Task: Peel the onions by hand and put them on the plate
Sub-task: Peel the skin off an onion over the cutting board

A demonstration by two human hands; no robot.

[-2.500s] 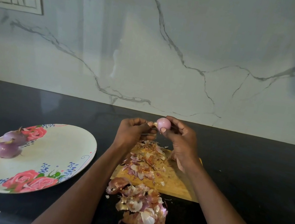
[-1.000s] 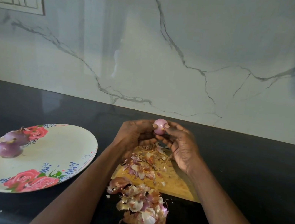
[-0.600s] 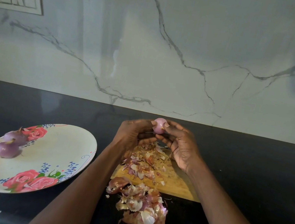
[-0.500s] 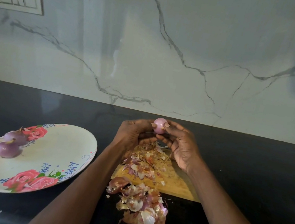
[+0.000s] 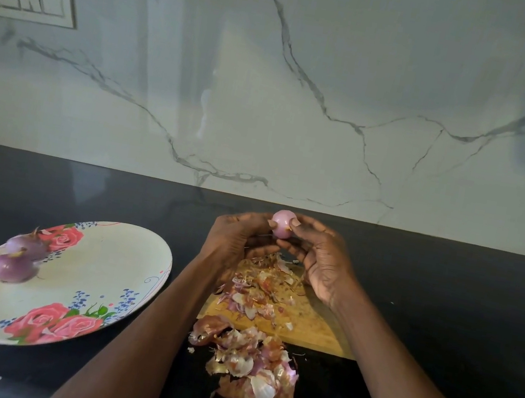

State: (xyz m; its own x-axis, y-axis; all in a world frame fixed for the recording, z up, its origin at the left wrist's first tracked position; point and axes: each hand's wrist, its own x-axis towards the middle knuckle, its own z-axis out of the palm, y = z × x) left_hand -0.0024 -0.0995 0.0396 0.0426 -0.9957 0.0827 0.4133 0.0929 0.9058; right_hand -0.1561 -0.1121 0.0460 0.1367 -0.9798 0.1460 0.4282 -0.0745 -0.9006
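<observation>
Since the earlier frames, little had shifted: I noted the onion [image 5: 282, 224] pinched between left hand [image 5: 236, 237] and right hand [image 5: 321, 255], raised over the cutting board [image 5: 310, 321]. It looked light, firm and probably slick; grip at its ends. Pale pink, apparently bare.
</observation>
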